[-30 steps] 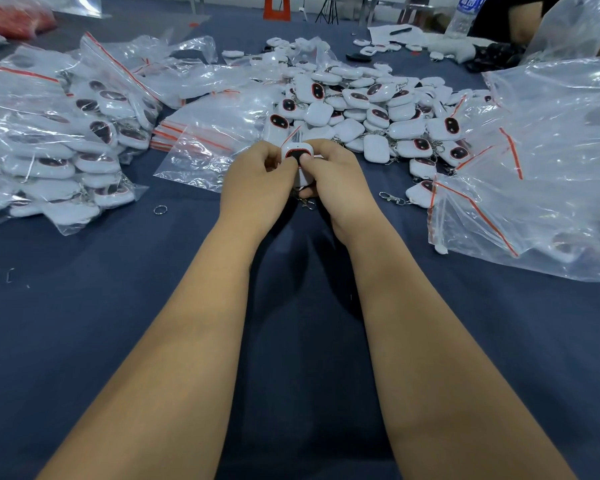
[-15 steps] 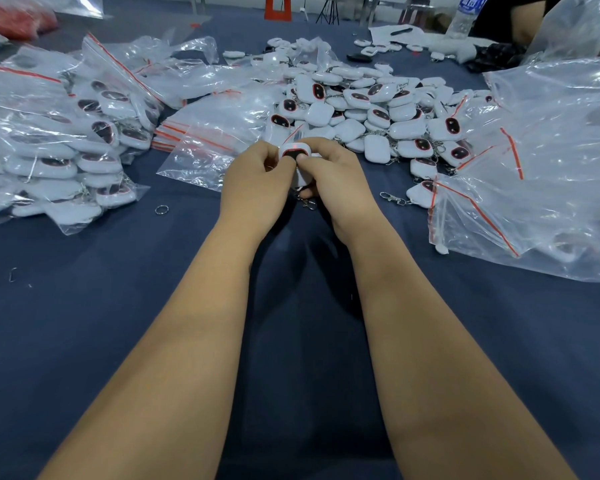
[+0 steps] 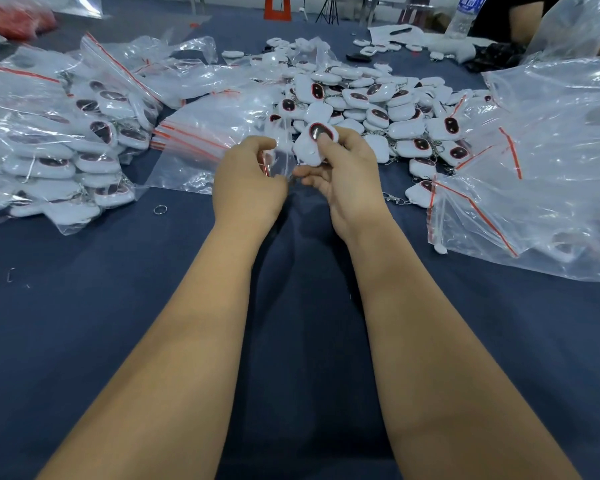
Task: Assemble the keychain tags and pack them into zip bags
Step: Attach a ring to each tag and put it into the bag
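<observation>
Blue table (image 3: pixel 118 323): filled bags (image 3: pixel 49 150) left, loose tag pile (image 3: pixel 378 109) remaining. Right hand (image 3: pixel 343 181) pinches a tag (image 3: pixel 314 143); left hand (image 3: pixel 246 188) apparently grips a bag (image 3: pixel 281 161).

Soft, even overhead light — glare glints off the plastic bags (image 3: pixel 551 133). Wide-angle bending at the edges; far corners slightly blurred.

surface: dark blue table (image 3: pixel 118 323) | on it: loose white tags (image 3: pixel 378 109), filled zip bags (image 3: pixel 49 140), split ring (image 3: pixel 160 209)
</observation>
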